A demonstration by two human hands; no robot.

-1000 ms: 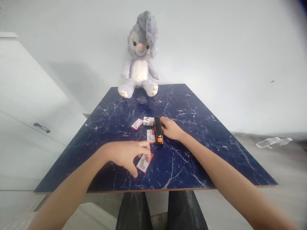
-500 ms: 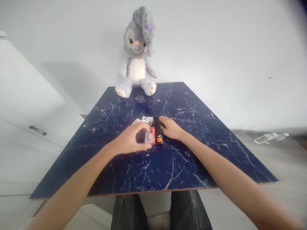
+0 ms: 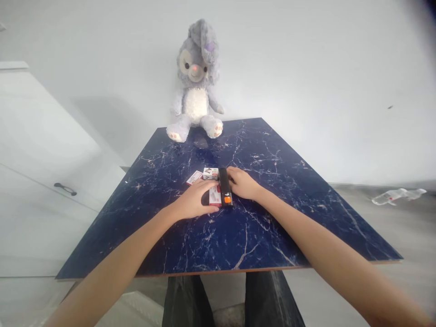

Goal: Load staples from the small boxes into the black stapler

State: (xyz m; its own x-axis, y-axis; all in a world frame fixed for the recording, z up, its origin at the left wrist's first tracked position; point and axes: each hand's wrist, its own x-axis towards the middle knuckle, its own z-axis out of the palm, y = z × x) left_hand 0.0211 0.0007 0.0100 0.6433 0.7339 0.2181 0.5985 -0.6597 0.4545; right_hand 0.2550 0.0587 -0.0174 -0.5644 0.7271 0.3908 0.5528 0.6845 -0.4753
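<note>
One flat red-and-white box (image 3: 194, 177) lies on the blue marbled table (image 3: 272, 218), partly hidden behind the left hand (image 3: 190, 200). This hand makes a wide curve and holds a second flat box (image 3: 215, 196) between thumb and fingers. Just beyond it sits a white carton (image 3: 210, 173) with dark pictures; what these containers have inside, I cannot see. Next, beside both, comes a long black object (image 3: 225, 186) with an orange patch. At its right side, the right hand (image 3: 243, 183) rests with curled fingers; whether they grip it, I cannot tell.
</note>
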